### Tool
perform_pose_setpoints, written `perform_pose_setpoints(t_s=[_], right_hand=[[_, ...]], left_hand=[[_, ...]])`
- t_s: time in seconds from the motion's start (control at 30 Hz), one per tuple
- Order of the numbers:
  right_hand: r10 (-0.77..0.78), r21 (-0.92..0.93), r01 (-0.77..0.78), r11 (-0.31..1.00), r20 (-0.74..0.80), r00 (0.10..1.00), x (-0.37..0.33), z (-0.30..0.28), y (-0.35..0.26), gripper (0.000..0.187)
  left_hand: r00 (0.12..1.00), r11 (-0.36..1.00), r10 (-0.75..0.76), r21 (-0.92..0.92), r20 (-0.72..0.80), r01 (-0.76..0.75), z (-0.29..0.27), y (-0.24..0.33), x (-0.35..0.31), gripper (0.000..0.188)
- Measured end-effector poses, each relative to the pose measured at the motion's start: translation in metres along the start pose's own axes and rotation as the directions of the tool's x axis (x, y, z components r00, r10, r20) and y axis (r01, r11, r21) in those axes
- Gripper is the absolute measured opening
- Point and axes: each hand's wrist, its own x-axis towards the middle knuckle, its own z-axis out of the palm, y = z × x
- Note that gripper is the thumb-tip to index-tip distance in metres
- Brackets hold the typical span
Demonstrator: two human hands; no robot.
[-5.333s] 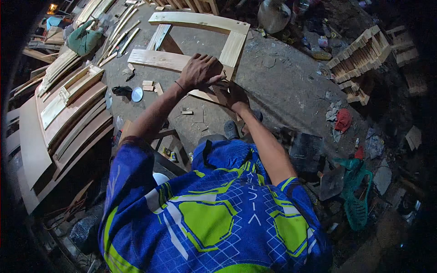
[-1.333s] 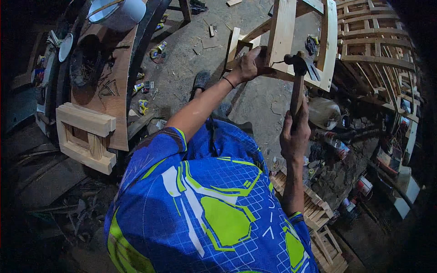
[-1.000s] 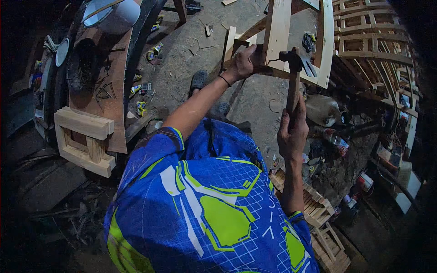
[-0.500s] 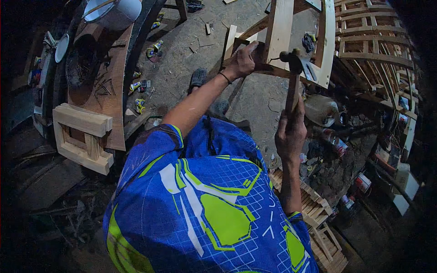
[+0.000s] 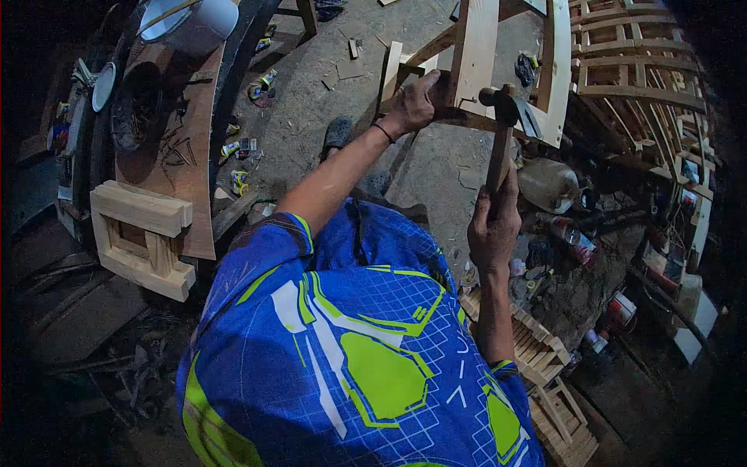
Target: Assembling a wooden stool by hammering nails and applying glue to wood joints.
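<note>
My right hand (image 5: pixel 496 222) is closed round the wooden handle of a claw hammer (image 5: pixel 502 159), held with its head up beside a wooden frame (image 5: pixel 476 54). The striking face points left, a short gap from a nail (image 5: pixel 468 100) that sticks out of the frame's near end. The nail looks bent at its tip. My left hand (image 5: pixel 416 105) grips the frame's near left corner, with the fingers wrapped over the wood and partly hidden. A dark band circles that wrist.
On my left, a board (image 5: pixel 167 144) carries loose nails (image 5: pixel 180 150), a white bucket (image 5: pixel 210 23) and a small wooden frame piece (image 5: pixel 144 237). Slatted wooden frames (image 5: pixel 638 62) stand at the far right. A cloudy plastic jug (image 5: pixel 548 187) and stacked wood pieces (image 5: pixel 537 350) lie on the right.
The hammer head has shifted slightly right, widening the gap to the nail. My left hand keeps its grip on the frame.
</note>
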Motion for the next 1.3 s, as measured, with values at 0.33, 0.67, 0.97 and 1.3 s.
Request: perform_pose_setpoints(t_s=[0.33,0.67,0.97,1.3], right_hand=[[-0.156,0.396,0.292,0.871,-0.341,0.927,-0.018,0.002,0.002,0.039],[-0.035,0.034,0.034,0.999,0.019,0.999,-0.018,0.021,0.017,0.024],[-0.166,0.658,0.56,0.503,-0.562,0.81,-0.005,0.012,-0.003,0.026],[0.037,0.736,0.278,0.617,-0.38,0.924,-0.015,-0.011,-0.004,0.03]], left_hand=[[1.0,0.992,0.014,-0.123,0.009,-0.012,0.004,-0.009,0.002,0.075],[0.996,0.997,0.081,0.007,0.037,-0.081,-0.004,0.01,0.009,0.073],[0.997,0.998,0.061,-0.004,0.04,-0.06,-0.004,0.008,0.007,0.068],[0.994,0.994,0.057,-0.097,0.09,-0.048,-0.008,0.023,0.008,0.069]])
